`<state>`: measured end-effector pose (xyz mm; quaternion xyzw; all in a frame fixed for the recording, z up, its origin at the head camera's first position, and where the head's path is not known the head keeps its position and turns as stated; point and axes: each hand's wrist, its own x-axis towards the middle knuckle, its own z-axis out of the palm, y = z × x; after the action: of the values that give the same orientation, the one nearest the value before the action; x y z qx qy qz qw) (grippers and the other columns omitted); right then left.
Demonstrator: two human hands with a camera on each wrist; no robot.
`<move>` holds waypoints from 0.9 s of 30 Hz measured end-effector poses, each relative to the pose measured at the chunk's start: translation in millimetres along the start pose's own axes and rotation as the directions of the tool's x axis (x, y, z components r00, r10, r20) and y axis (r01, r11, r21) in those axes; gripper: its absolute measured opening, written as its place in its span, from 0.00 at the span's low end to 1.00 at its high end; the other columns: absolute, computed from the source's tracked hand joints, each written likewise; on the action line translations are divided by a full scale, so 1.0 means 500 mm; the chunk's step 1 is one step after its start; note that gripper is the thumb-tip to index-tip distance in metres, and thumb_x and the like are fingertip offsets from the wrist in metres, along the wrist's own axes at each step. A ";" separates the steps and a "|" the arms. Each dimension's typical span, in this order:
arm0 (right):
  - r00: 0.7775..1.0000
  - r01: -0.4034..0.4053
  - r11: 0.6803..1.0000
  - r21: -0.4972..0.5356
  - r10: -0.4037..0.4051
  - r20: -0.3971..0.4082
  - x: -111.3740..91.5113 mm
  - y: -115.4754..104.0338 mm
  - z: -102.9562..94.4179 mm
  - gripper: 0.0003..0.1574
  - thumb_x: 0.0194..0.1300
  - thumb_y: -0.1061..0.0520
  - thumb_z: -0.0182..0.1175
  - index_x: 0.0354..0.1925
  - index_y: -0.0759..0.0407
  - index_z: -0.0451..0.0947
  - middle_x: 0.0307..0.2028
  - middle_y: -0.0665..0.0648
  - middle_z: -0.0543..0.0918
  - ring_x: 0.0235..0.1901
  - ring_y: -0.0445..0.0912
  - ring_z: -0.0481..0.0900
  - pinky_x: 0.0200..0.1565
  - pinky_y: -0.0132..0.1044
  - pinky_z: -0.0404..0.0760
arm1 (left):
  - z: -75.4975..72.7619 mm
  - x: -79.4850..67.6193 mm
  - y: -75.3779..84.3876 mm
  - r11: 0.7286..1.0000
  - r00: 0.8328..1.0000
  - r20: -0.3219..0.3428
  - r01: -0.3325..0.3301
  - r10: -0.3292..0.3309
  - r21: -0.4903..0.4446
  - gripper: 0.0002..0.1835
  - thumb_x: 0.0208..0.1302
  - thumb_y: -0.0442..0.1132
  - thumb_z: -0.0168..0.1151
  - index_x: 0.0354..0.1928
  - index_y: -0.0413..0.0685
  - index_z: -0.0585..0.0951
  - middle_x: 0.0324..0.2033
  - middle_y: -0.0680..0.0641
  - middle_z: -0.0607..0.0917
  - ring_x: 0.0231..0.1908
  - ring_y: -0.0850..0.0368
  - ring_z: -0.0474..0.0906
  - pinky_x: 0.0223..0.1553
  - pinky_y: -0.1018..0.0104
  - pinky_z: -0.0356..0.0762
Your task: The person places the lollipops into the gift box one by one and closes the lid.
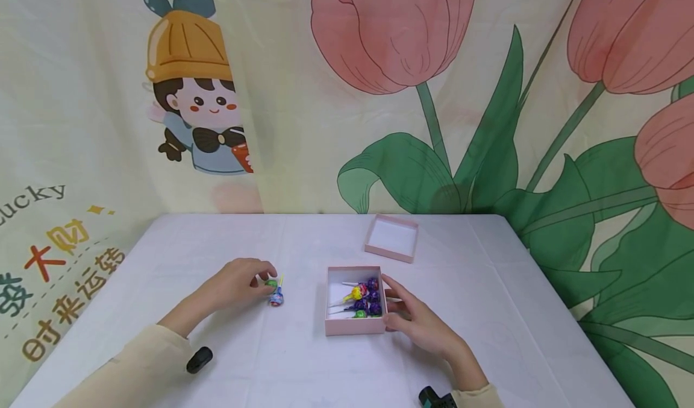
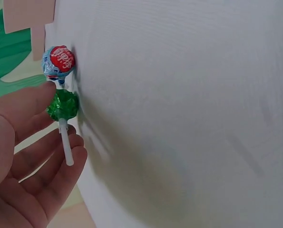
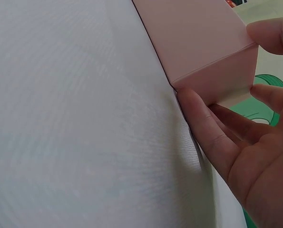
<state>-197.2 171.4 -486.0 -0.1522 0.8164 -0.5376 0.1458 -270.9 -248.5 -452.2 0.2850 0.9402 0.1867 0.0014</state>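
My left hand [image 1: 246,281] is on the table's left half, thumb and forefinger pinching the green lollipop [image 2: 63,104] by its wrapped head. Its white stick points back toward the palm in the left wrist view. Close beside it is a blue-and-red lollipop [image 1: 276,298], just past the thumb tip. My right hand [image 1: 414,317] rests against the right side of an open pink box [image 1: 355,325], fingers spread along that wall and its edges. Inside the box several lollipops [image 1: 373,296] lie in a column, mostly purple, with yellow, pinkish-red and green ones among them.
A pink box lid [image 1: 391,237] with a white inside lies behind the box, near the table's back edge. White cloth covers the table [image 1: 282,360]. A printed curtain with tulips [image 1: 396,28] hangs right behind it.
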 end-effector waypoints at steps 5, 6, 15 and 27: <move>1.000 -0.003 1.000 0.007 0.003 0.002 0.001 0.002 0.000 0.49 0.77 0.49 0.63 0.86 0.38 0.50 0.77 0.66 0.66 0.70 0.63 0.74 0.59 0.51 0.85 | 0.008 0.000 -0.006 1.000 1.000 -0.014 -0.027 0.027 0.010 0.08 0.65 0.38 0.75 0.43 0.53 0.86 0.32 0.59 0.86 0.30 0.68 0.75 0.38 0.64 0.76; 1.000 -0.003 1.000 0.010 0.003 0.003 0.001 0.002 0.000 0.49 0.78 0.50 0.63 0.86 0.38 0.50 0.77 0.66 0.66 0.70 0.63 0.74 0.59 0.50 0.85 | 0.009 0.000 -0.006 1.000 1.000 -0.015 -0.026 0.026 0.010 0.07 0.65 0.38 0.75 0.42 0.54 0.86 0.32 0.60 0.85 0.30 0.68 0.75 0.38 0.63 0.76; 1.000 -0.004 1.000 0.012 0.004 0.002 0.002 0.003 0.000 0.49 0.77 0.50 0.63 0.85 0.38 0.50 0.76 0.66 0.66 0.70 0.62 0.74 0.58 0.49 0.85 | 0.002 -0.002 -0.004 1.000 1.000 -0.015 -0.017 0.017 -0.003 0.08 0.64 0.35 0.74 0.42 0.55 0.85 0.31 0.60 0.86 0.30 0.68 0.75 0.39 0.63 0.76; 1.000 -0.003 1.000 0.003 0.003 0.000 0.001 0.001 0.001 0.49 0.77 0.49 0.63 0.86 0.38 0.50 0.76 0.66 0.66 0.70 0.62 0.74 0.59 0.51 0.85 | -0.028 0.017 0.040 1.000 1.000 -0.026 0.004 -0.004 -0.018 0.10 0.65 0.36 0.76 0.46 0.54 0.86 0.34 0.60 0.87 0.30 0.66 0.76 0.36 0.67 0.78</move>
<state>-197.4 171.0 -486.7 -0.1510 0.8158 -0.5386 0.1468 -268.8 -233.6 -431.1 0.2807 0.9390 0.1987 -0.0077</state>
